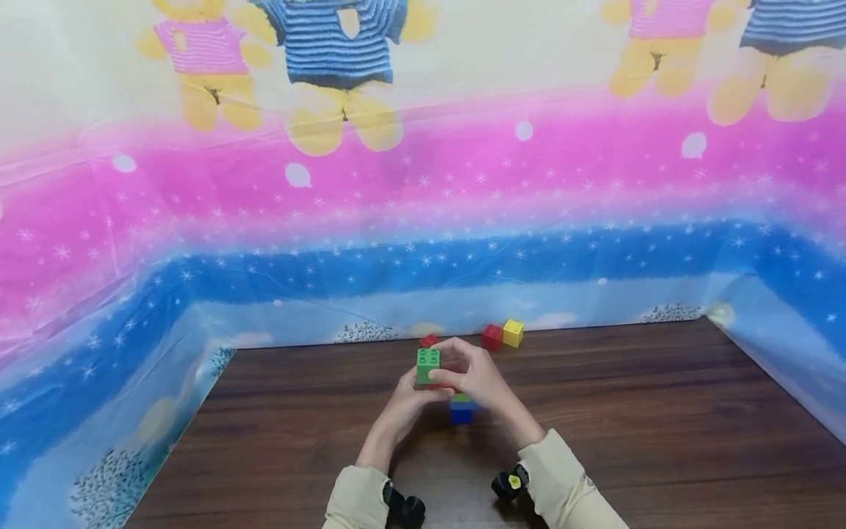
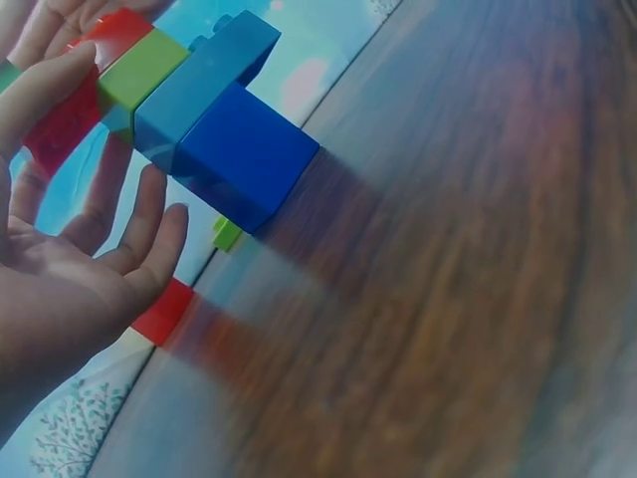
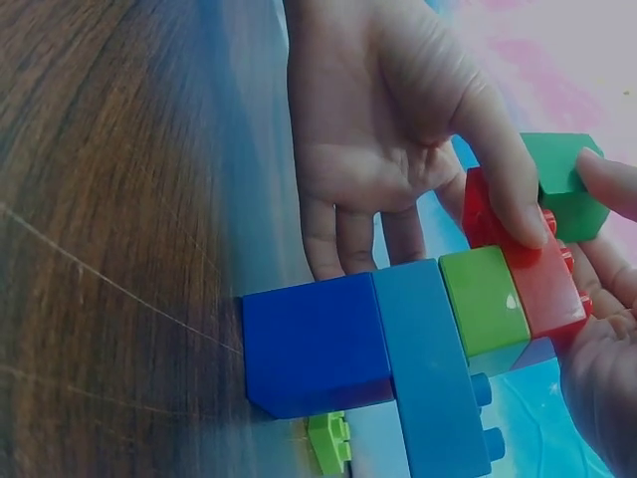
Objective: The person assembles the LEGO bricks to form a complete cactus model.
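Observation:
My left hand point(image 2: 90, 229) holds a long red brick point(image 3: 542, 279), its thumb across the studded side. That brick tops a stack with a lime green brick point(image 3: 486, 299), a longer light blue brick point(image 3: 428, 368) and a dark blue brick point(image 3: 314, 344) at the bottom. The dark blue base sits close over the table. Between thumb and fingers, my right hand point(image 1: 479, 378) pinches a green brick point(image 1: 428, 366), which is at one end of the red brick's studs. In the head view, the hands hide much of the stack.
Behind the hands, a red brick point(image 1: 492, 336) and a yellow brick point(image 1: 512, 333) stand side by side near the back edge of the brown table point(image 1: 628, 411). Another red brick point(image 1: 429, 340) is partly hidden. A small lime brick point(image 2: 227, 233) lies beyond the stack. A printed cloth point(image 1: 423, 264) surrounds the table.

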`<action>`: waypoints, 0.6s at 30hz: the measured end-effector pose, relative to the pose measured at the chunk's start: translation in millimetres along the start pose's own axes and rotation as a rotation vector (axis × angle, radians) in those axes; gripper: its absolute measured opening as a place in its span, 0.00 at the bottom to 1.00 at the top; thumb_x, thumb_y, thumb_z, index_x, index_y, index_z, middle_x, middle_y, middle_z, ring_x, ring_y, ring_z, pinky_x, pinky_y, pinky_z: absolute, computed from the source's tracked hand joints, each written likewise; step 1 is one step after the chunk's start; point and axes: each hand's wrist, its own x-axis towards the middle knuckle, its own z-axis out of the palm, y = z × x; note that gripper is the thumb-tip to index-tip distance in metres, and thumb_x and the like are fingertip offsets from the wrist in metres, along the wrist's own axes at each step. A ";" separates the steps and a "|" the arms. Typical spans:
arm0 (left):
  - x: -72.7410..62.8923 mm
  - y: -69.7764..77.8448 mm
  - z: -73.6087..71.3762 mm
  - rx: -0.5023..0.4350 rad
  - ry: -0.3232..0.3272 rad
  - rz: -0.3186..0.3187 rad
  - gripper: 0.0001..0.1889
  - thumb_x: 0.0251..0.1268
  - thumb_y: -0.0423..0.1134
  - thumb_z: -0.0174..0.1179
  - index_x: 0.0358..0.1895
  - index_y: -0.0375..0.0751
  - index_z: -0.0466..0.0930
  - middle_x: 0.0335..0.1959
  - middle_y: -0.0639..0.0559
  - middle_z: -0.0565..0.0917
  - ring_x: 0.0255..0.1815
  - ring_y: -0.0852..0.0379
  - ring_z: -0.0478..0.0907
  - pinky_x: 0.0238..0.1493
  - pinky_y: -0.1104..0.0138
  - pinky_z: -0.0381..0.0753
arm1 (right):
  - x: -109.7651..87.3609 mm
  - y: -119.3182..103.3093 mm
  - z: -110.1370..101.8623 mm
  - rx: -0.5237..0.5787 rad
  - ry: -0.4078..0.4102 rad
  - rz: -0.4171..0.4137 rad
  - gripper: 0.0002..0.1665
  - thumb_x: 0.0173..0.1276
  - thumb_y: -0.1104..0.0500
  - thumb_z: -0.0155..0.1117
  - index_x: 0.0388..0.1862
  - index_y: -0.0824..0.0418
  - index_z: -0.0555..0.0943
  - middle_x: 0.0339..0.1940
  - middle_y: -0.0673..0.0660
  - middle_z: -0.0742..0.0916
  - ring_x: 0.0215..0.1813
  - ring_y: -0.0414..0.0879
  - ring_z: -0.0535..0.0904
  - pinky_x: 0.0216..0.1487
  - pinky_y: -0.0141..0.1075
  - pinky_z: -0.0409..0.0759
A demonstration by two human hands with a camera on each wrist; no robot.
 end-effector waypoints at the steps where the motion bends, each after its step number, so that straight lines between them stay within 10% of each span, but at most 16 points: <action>1: -0.2 -0.5 0.1 -0.017 -0.004 -0.003 0.26 0.61 0.34 0.65 0.63 0.41 0.71 0.45 0.61 0.82 0.48 0.61 0.77 0.59 0.65 0.75 | -0.2 0.4 0.4 0.000 0.004 0.010 0.22 0.66 0.55 0.67 0.58 0.59 0.77 0.51 0.62 0.85 0.50 0.53 0.85 0.46 0.35 0.84; 18: 1.1 -3.0 2.1 -0.070 0.011 -0.007 0.26 0.60 0.33 0.64 0.63 0.42 0.70 0.45 0.62 0.82 0.48 0.62 0.78 0.56 0.66 0.75 | 0.1 1.9 1.6 -0.045 -0.006 -0.030 0.21 0.66 0.56 0.67 0.57 0.59 0.77 0.50 0.63 0.85 0.47 0.51 0.85 0.40 0.33 0.83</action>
